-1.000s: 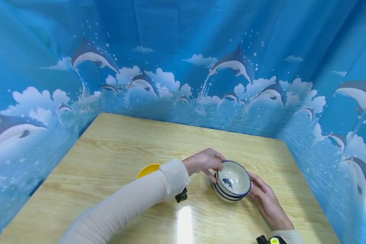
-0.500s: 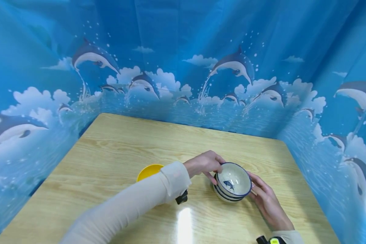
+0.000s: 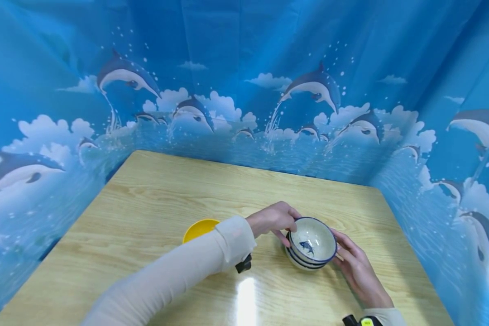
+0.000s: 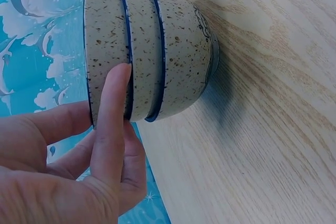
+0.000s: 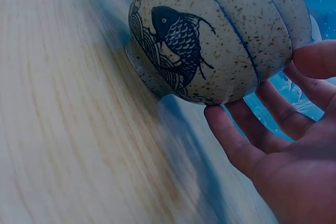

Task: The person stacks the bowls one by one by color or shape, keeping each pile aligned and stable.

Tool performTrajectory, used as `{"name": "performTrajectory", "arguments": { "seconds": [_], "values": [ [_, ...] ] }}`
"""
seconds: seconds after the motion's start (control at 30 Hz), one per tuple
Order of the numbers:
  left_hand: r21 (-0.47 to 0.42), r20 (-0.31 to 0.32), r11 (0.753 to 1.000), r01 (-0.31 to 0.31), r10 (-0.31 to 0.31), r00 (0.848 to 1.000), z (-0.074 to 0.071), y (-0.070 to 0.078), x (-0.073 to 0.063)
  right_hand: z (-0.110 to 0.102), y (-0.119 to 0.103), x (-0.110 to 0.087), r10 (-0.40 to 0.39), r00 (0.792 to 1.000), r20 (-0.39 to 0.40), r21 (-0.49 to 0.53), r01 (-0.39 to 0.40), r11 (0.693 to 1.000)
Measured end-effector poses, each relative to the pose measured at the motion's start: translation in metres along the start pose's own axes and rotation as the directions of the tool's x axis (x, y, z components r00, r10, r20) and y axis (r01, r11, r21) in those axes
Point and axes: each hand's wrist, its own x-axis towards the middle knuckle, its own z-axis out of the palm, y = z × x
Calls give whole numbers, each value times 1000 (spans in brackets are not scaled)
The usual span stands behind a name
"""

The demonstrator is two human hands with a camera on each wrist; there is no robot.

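Observation:
Three speckled cream ceramic bowls with dark blue rims stand nested on the table, right of its middle. Inside the top bowl (image 3: pixel 318 237) a blue fish is painted. Its left rim is pinched by my left hand (image 3: pixel 273 218), with one digit along the outer wall in the left wrist view. Beside the stack, my right hand (image 3: pixel 355 267) has its fingers spread, fingertips touching the side of the bowls. The bottom bowl (image 5: pixel 210 51) shows a dark fish and wave pattern, its foot down at the wood. Most of the bowls' far side is hidden in the head view.
A yellow bowl (image 3: pixel 198 228) sits left of the stack, partly covered by the left sleeve (image 3: pixel 179 267). The wooden table (image 3: pixel 167 190) is bordered by a blue dolphin-print curtain (image 3: pixel 228 113) at the back and sides.
The left hand and the top bowl have shifted very slightly down and right, the bowl sitting a little deeper in the stack. The right hand stays in place. More of the yellow bowl shows.

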Motion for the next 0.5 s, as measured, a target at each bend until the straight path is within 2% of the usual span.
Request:
{"name": "performTrajectory", "arguments": {
  "seconds": [0.27, 0.5],
  "values": [
    [28, -3, 1000, 2, -2, 1000, -2, 2, -1, 0, 2, 0, -11, 1000, -4, 8, 12, 1000],
    [95, 17, 994, -49, 48, 999, -15, 4, -7, 1, -2, 4, 6, 999, -51, -24, -7, 1000]
  ]
}}
